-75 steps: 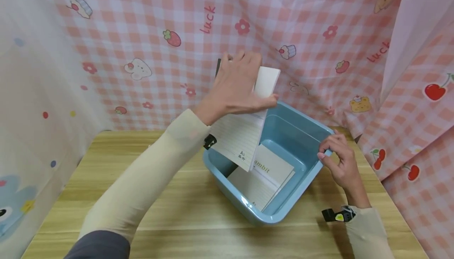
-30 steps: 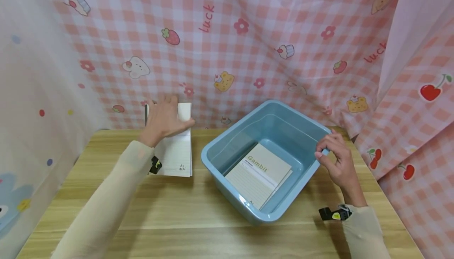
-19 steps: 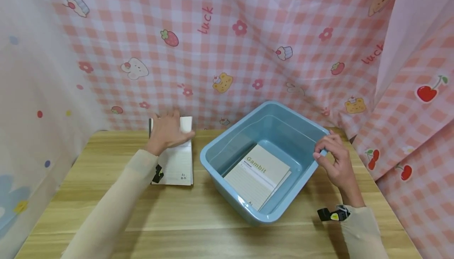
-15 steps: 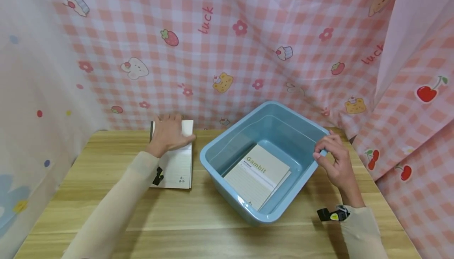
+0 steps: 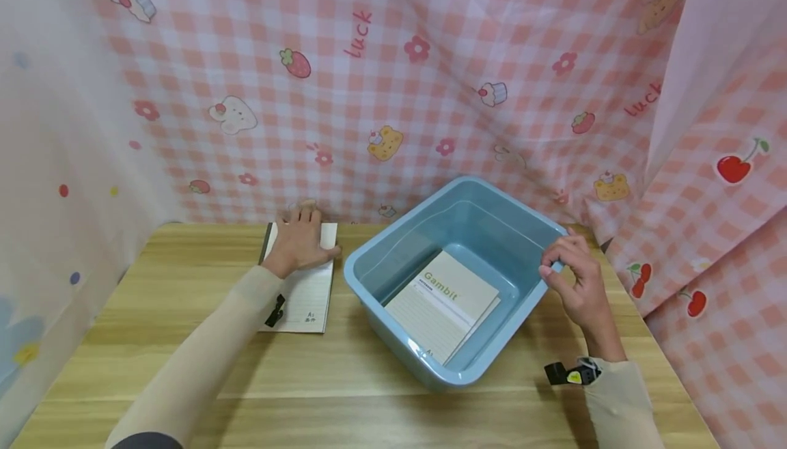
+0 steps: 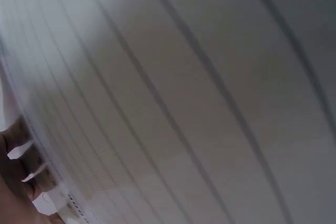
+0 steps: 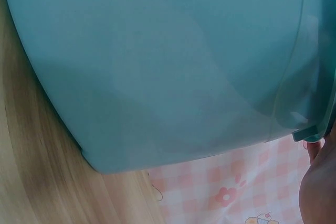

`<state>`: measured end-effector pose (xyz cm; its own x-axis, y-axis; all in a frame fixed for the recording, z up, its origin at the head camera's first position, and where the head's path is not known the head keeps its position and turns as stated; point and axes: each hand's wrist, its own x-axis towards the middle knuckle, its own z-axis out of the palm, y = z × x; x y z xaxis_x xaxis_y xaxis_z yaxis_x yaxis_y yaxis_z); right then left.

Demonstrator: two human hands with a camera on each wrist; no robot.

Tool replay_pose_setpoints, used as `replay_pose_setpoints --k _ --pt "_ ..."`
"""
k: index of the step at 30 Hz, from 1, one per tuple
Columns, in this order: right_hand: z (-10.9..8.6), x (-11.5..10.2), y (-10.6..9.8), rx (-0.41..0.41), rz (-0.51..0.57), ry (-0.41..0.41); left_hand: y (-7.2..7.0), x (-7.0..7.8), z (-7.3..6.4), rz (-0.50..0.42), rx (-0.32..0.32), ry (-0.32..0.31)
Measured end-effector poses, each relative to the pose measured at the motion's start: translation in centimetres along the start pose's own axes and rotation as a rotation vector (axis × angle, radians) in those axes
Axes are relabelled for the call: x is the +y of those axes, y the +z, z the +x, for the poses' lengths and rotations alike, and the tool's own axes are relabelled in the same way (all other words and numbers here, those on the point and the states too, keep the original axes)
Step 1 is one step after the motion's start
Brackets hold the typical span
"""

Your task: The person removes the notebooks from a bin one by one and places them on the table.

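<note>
My left hand [image 5: 301, 240] lies over the upper part of a white lined notebook [image 5: 301, 298] on the table, left of the blue plastic tub [image 5: 393, 339]. Its fingers spread toward the far edge, and the thumb sticks out past the right side. Lined paper fills most of the left wrist view, where fingers [image 6: 26, 166] show at the lower left. My right hand [image 5: 574, 275] grips the tub's right rim with curled fingers. Inside the tub lies another notebook [image 5: 439, 298] marked "Gambit", with at least one more beneath it.
The wooden table [image 5: 295, 394] carries the tub and the notebook. Directly behind it hangs a pink checked curtain [image 5: 344, 107], with a pale curtain [image 5: 55, 182] at the left. Black wrist cameras sit at both sleeves.
My left hand has lifted a notebook out of the tub, carried it left and lowered it onto the table. Most recently it has come slightly nearer. My right hand keeps holding the rim.
</note>
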<state>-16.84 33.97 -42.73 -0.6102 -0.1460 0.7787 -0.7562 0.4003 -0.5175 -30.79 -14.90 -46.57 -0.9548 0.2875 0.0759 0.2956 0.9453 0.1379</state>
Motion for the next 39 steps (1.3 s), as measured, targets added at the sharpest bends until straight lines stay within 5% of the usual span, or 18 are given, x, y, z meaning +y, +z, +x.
replay_pose_setpoints --k 22,39 --pt "-0.2 0.2 1.0 0.002 -0.004 0.041 1.4 -0.8 -1.3 -0.079 -0.104 -0.044" --pt "-0.2 0.0 0.2 0.012 -0.018 0.026 -2.6 1.4 -0.9 -0.173 0.022 0.076"
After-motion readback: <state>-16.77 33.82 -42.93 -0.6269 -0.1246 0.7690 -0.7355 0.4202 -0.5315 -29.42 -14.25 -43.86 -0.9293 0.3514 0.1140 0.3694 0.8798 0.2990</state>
